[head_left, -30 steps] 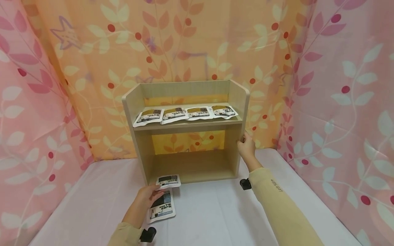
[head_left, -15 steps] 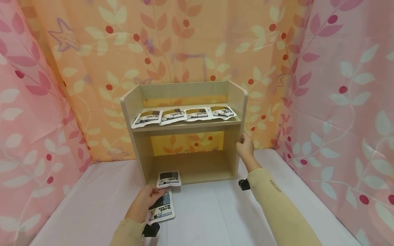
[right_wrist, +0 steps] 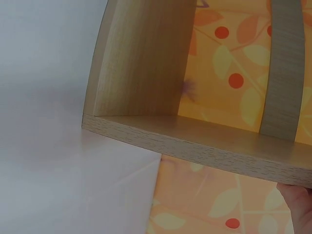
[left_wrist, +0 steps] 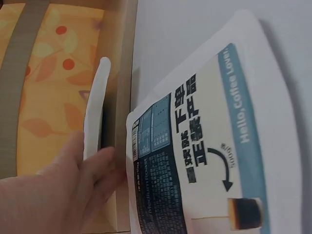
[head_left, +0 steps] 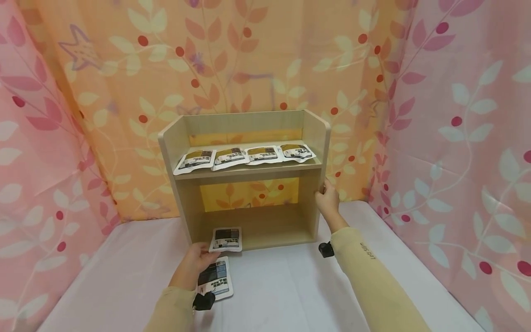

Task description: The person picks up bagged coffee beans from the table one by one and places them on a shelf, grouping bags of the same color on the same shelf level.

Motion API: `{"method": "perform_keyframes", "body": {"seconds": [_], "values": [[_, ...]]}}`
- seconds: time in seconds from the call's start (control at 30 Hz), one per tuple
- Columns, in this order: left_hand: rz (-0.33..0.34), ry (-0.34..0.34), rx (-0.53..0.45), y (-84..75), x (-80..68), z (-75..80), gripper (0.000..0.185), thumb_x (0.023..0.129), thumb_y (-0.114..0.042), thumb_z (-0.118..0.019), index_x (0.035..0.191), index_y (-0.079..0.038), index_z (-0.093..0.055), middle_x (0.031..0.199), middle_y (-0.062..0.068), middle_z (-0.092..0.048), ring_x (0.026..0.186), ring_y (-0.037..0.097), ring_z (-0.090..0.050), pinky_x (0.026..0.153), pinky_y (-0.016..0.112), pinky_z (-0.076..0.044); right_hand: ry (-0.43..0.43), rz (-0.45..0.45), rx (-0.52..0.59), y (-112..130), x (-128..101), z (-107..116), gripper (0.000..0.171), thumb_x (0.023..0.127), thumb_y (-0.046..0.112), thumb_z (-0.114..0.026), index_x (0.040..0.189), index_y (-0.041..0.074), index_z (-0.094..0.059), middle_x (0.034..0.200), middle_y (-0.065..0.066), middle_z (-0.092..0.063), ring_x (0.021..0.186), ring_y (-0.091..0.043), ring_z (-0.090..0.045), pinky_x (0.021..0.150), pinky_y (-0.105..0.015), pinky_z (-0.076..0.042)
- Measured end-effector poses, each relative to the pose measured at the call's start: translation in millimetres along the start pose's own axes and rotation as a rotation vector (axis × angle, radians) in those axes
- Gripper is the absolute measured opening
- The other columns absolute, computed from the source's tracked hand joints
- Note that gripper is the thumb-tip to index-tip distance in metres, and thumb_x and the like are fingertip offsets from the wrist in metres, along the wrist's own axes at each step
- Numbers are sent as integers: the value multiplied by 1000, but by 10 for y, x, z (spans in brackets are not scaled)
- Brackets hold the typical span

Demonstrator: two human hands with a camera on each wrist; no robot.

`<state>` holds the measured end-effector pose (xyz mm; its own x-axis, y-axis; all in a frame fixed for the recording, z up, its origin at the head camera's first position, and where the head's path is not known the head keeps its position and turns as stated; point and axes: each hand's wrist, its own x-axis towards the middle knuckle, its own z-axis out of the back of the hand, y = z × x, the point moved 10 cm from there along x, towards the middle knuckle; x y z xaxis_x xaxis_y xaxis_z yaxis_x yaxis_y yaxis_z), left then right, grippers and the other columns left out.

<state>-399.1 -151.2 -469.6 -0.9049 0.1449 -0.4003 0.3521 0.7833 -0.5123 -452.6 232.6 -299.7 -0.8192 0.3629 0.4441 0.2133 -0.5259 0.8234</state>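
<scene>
My left hand (head_left: 193,263) pinches a white coffee pouch (head_left: 227,239) by its near left edge, thumb and fingers on either side. The pouch is at the front left of the lower compartment of a small wooden shelf (head_left: 249,173); edge-on in the left wrist view, the held pouch (left_wrist: 96,107) stands out from my fingers. A second coffee pouch (head_left: 216,279) lies on the table just below that hand, its printed face up. My right hand (head_left: 327,201) grips the shelf's right side panel, its fingers partly hidden behind the board.
Several similar pouches (head_left: 262,155) lie in a row on the upper shelf board. The table has a white cloth (head_left: 274,286). Patterned curtains (head_left: 249,55) enclose the back and both sides.
My left hand has moved slightly forward, carrying the pouch further into the lower compartment and lifting its far edge into view. The right hand keeps its grip on the side panel.
</scene>
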Motion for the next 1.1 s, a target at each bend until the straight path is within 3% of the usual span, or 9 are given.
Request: {"method": "perform_keyframes", "body": {"seconds": [0.2,0.4,0.5,0.63,0.87,1.1], "values": [[-23,64,80,-6,16,-103,60,100,-9,-11,141,8,30,155,25,22,143,36,13,114,45,0,4,-1,17,13,3,-8,37,82,0,-55,119,0,-60,99,-29,-67,90,-41,-62,80,-53,-48],[-49,53,197,-20,-8,-117,61,100,-6,-15,143,11,24,155,29,16,143,39,8,114,49,0,-4,-1,7,14,5,-12,35,82,0,-56,117,-1,-61,98,-29,-67,89,-41,-62,80,-54,-47],[-56,33,242,-37,-36,-96,63,100,-6,-17,141,11,27,152,30,25,142,42,13,113,51,3,-4,-8,5,1,-1,-6,36,82,1,-56,117,-1,-61,98,-29,-67,90,-41,-61,81,-53,-47],[-65,-5,227,-63,-97,-45,66,101,-5,-19,141,4,33,148,23,37,140,43,18,113,51,2,-8,-14,-1,-14,2,9,37,82,1,-55,118,0,-61,99,-29,-67,92,-42,-61,82,-53,-47],[-101,-11,333,-105,-248,24,61,102,-5,-21,146,9,18,152,32,23,142,48,5,113,53,-5,-14,1,-1,-3,15,34,35,81,1,-54,115,-1,-60,97,-29,-67,89,-41,-60,80,-53,-47],[-114,21,515,-145,-404,167,63,102,-10,-23,145,13,17,149,38,18,139,55,3,112,55,-8,-4,-5,11,-3,-5,15,35,82,0,-54,117,-1,-60,102,-29,-67,93,-41,-61,83,-53,-46]]}}
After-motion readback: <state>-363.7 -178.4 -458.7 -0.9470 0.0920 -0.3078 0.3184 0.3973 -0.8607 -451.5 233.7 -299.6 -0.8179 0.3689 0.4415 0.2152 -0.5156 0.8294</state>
